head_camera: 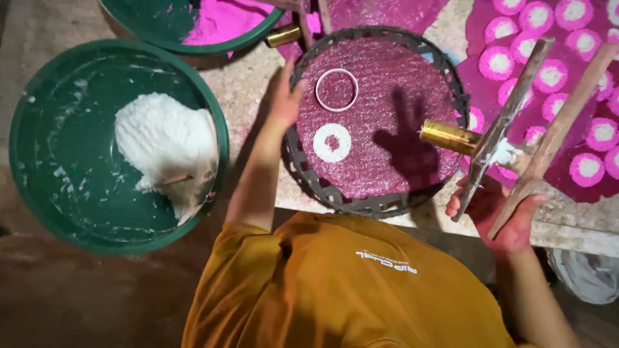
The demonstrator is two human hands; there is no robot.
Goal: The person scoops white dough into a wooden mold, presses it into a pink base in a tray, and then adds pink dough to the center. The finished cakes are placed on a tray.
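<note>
Magenta powder covers the round dark woven tray [303, 174], the landmark here. The left hand [285, 100] rests open-fingered on its left rim, gripping nothing. A white metal ring [336, 90] and a white powder disc [332, 142] lie on the tray. Off its right edge, the right hand [500, 216] clasps two wooden sticks [516, 138], one carrying a brass cylinder [449, 136] over the tray.

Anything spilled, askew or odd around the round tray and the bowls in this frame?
White paste is smeared up the inner wall of the large green bowl, beyond the main white lump. The right hand is stained pink. The white ring on the round tray looks intact.
</note>
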